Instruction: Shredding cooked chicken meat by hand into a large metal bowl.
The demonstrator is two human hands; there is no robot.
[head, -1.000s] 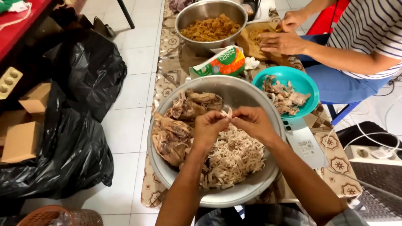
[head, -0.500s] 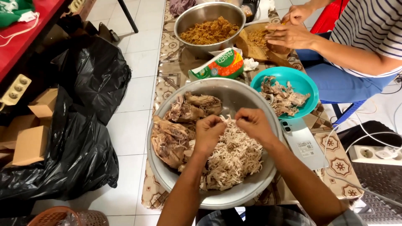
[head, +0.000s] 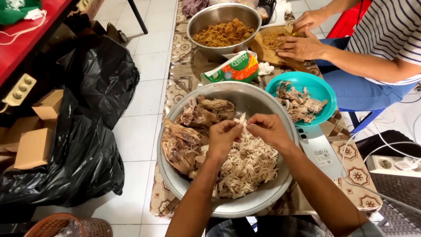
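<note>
A large steel bowl (head: 267,199) on the patterned counter (head: 351,169) holds a heap of pale shredded chicken (head: 245,169) at the near side and brown cooked chicken pieces (head: 186,138) at the far left. Beyond it, a smaller steel bowl (head: 199,26) carries brown shredded filling, and a teal bowl (head: 322,87) holds bones and scraps. The left hand (head: 223,136) and right hand (head: 267,129) meet above the heap, fingertips pinched on a small pale strip of meat (head: 240,120), stringy and whitish, between them.
</note>
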